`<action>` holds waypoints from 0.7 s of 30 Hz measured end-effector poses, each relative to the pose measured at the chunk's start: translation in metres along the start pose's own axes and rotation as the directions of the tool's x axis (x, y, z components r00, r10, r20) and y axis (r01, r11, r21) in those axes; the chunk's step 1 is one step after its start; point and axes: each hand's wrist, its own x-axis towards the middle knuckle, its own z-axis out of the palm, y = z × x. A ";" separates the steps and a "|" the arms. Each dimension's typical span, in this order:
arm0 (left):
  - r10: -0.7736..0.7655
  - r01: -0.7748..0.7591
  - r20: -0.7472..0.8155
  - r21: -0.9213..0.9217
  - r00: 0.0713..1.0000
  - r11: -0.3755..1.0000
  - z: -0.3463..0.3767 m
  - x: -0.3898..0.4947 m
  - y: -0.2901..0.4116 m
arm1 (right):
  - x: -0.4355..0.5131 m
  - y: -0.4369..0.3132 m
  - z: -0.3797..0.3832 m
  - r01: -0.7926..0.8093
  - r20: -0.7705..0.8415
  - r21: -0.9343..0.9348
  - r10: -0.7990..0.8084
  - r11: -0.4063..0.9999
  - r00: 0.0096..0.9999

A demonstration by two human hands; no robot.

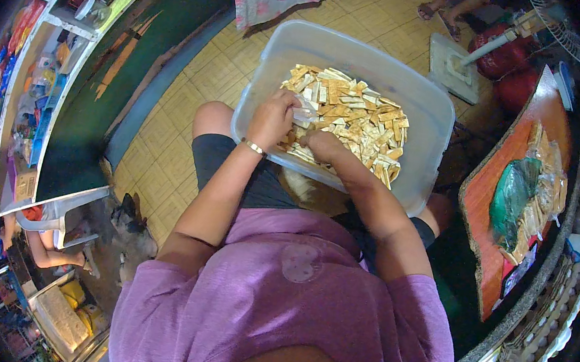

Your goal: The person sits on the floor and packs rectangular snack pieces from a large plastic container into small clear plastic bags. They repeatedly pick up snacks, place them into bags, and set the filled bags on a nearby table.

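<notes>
A large translucent plastic tub (pixel 423 105) stands in front of me, holding a heap of flat, browned strips of a crisp-looking snack (pixel 358 119). My left hand (pixel 274 114), with a gold-coloured band at its wrist, is at the left part of the heap and grips a small clear plastic bag (pixel 304 110). Close to the bag's lower end, my right hand (pixel 324 146) is curled down over the strips at the near side. Its fingertips are hidden, so whether it holds any strips cannot be told.
On the right, an orange-red board (pixel 479 178) bears a green plastic bag (pixel 514 192) and several filled clear packets (pixel 545 190). A fan's stand base (pixel 455 66) is beyond the tub. Shelves (pixel 43 79) line the left; a dog (pixel 133 229) lies near a white plastic chair (pixel 62 211). Other people's legs show.
</notes>
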 end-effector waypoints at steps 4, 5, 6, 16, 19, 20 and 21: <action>-0.029 0.029 0.037 -0.011 0.999 1.000 0.012 0.001 0.001 | 0.003 0.004 0.007 0.074 -0.129 -0.038 -0.079 0.996 0.989; -0.010 0.010 0.030 -0.012 1.000 1.000 0.013 0.001 0.001 | 0.003 0.007 0.008 0.070 -0.134 0.002 -0.069 0.998 0.989; -0.007 0.008 0.035 -0.018 0.999 1.000 0.014 0.001 0.000 | 0.002 0.010 0.008 0.063 -0.173 0.072 -0.050 0.995 0.984; -0.044 0.050 0.048 -0.138 0.998 0.989 0.016 0.002 -0.005 | -0.036 0.017 -0.013 0.022 -0.316 0.117 0.017 0.993 0.949; 0.099 -0.102 -0.054 -0.048 0.994 0.994 0.024 -0.003 -0.007 | -0.034 0.016 -0.014 0.047 -0.322 0.131 -0.003 0.990 0.947; 0.063 -0.064 -0.028 -0.033 0.998 0.997 0.027 -0.005 -0.008 | -0.031 0.016 -0.014 0.066 -0.316 0.125 -0.023 0.990 0.948; 0.048 -0.048 -0.016 -0.022 0.999 0.999 0.030 -0.007 -0.009 | -0.027 0.017 -0.013 0.084 -0.311 0.119 -0.043 0.989 0.949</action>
